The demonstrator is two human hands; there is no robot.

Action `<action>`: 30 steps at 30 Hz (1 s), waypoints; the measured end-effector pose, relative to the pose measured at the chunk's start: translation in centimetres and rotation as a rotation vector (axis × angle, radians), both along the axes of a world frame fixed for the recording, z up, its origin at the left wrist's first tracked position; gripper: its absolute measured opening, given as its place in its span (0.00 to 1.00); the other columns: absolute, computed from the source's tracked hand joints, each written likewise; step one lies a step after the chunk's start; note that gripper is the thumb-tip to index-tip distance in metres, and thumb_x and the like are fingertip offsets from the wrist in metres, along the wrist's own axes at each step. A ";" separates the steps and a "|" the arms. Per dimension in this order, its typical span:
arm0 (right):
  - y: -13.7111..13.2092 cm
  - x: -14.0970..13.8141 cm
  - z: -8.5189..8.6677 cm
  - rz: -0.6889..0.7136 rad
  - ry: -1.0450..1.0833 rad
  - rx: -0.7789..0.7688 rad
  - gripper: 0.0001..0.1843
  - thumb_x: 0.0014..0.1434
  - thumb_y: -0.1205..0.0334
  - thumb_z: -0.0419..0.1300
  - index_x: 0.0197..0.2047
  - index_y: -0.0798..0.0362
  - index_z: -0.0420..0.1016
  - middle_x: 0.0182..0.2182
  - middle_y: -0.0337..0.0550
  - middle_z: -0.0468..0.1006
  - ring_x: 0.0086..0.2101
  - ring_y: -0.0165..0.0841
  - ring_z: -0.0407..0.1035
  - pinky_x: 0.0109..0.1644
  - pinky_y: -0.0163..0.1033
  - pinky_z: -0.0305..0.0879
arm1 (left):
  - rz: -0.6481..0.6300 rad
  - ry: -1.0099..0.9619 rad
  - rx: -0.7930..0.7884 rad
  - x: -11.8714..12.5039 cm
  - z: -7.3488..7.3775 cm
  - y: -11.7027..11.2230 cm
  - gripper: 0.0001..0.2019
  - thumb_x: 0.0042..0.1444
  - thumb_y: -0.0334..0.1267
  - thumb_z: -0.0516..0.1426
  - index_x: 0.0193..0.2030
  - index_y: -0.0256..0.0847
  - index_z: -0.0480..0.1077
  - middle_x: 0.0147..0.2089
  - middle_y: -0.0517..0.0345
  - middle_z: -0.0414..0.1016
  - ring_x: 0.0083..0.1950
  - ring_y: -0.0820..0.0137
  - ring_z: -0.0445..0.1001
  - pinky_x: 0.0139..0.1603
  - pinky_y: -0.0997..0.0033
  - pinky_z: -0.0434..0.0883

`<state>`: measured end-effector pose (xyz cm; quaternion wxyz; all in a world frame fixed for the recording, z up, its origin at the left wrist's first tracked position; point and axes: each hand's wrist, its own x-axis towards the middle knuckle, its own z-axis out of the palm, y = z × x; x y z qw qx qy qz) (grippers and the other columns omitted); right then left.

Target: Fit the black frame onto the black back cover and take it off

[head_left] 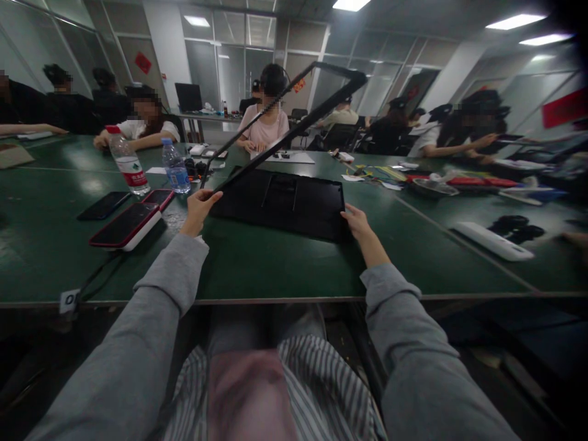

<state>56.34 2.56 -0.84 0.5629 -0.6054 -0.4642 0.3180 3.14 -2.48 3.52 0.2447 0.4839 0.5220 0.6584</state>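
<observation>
My left hand [200, 211] is closed on the near corner of a thin black rectangular frame [294, 125]. The frame is tilted up, its far end raised well above the table. Beneath it a flat black panel [312, 205] with a raised bracket-like part [279, 191] in its middle lies on or just over the green table; I cannot tell whether it touches. My right hand [359, 225] grips the panel's right edge between thumb and fingers. The panel's left end is partly hidden behind the frame and my left hand.
Left of the panel stand a red-capped bottle [128, 162] and a blue-capped bottle [176, 168]. Near them lie a dark phone [103, 206] and a red-edged phone [126, 225] on a white block. A white bar [493, 241] lies right. Several people sit around the green table [275, 269].
</observation>
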 end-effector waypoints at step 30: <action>-0.9 -0.8 0.9 -0.083 -0.516 0.230 0.28 0.62 0.59 0.62 0.65 0.51 0.79 0.57 0.54 0.85 0.63 0.53 0.77 0.75 0.66 0.66 | -0.174 0.977 -0.252 0.1 -0.4 -2.0 0.20 0.45 0.58 0.78 0.33 0.48 0.82 0.43 0.53 0.86 0.56 0.46 0.79 0.71 0.40 0.58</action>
